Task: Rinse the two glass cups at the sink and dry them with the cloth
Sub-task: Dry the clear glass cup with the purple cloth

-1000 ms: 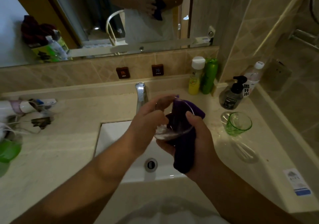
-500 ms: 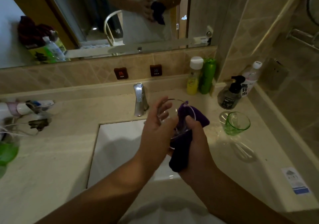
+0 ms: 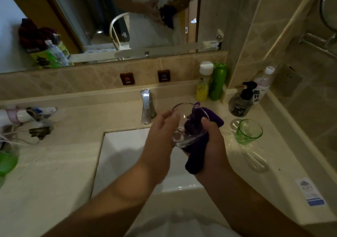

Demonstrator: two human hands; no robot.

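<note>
At the far left of the tabletop (image 3: 54, 173) lie a white tube-like item (image 3: 27, 113), a dark clip-shaped object (image 3: 41, 131) with thin white cords, and something green and blurred (image 3: 7, 162) at the frame's edge — what it is cannot be told. Further right, the white sink (image 3: 124, 156) is set into the tabletop, with a chrome faucet (image 3: 147, 106) standing at its back rim and small brown "hot" and "cold" tags (image 3: 127, 78) on the tiled wall behind.

Over the sink's right side, the left hand (image 3: 160, 136) grips a clear glass cup (image 3: 188, 125) by its side and base, fingers curled round it, the mouth tilted up and away. The right hand (image 3: 212, 145) is closed round a purple cloth (image 3: 197, 156), with part of the cloth stuffed inside the cup and the thumb lying on the glass wall; the rest of the cloth hangs below the palm.

To the right, a green glass cup (image 3: 248, 131) stands upright on the tabletop, apart from both hands. Behind it are a dark pump bottle (image 3: 241, 101) and a white-capped water bottle (image 3: 262, 84) — and, nearer the wall, a yellow bottle (image 3: 204, 82) beside a green one (image 3: 218, 81). A white-and-blue sticker (image 3: 310, 191) lies near the right front edge.
</note>
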